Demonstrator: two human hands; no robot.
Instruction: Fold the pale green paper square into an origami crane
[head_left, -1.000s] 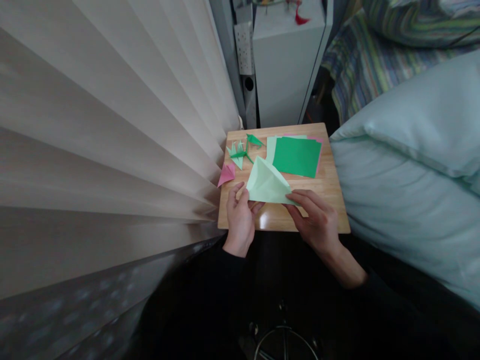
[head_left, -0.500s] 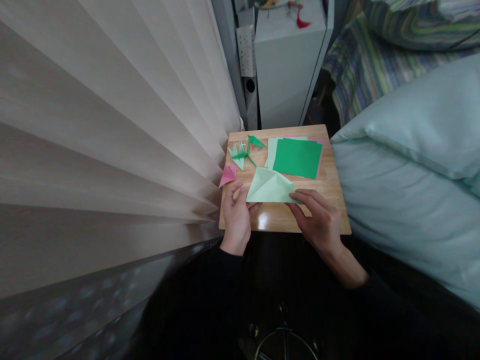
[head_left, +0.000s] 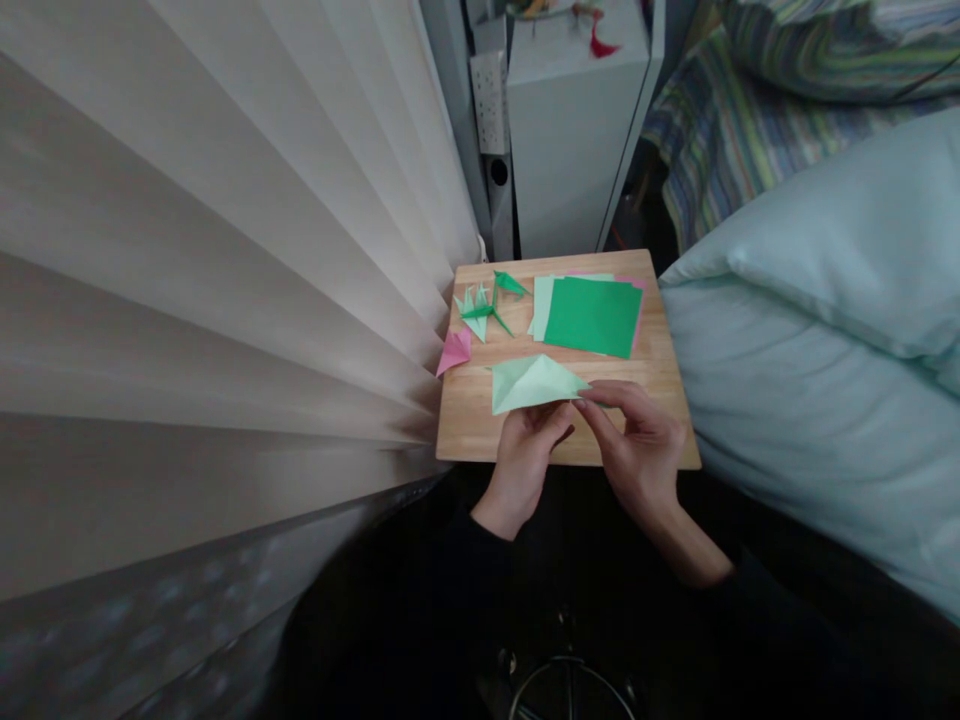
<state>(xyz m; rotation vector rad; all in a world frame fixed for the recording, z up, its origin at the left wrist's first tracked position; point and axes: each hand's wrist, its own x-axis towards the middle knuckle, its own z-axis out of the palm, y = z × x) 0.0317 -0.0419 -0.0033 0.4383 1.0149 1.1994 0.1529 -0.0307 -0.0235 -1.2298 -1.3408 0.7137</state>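
Observation:
A pale green folded paper (head_left: 534,382) is held just above the near part of a small wooden board (head_left: 465,425). My left hand (head_left: 523,460) grips its lower edge from beneath, fingers curled. My right hand (head_left: 636,440) pinches its right tip between thumb and fingers. A stack of square sheets with a dark green one on top (head_left: 592,315) lies at the board's far right. Small folded green figures (head_left: 484,305) and a pink folded piece (head_left: 454,351) sit at the far left.
A pleated pale curtain (head_left: 225,300) hangs along the left, touching the board's edge. A white cabinet (head_left: 574,130) stands behind the board. A light blue pillow (head_left: 817,340) and striped bedding (head_left: 750,110) fill the right. A metal stool ring (head_left: 570,685) shows below.
My left hand has slid right along the paper's lower edge toward my right hand. The pale green paper has been folded flatter and narrower.

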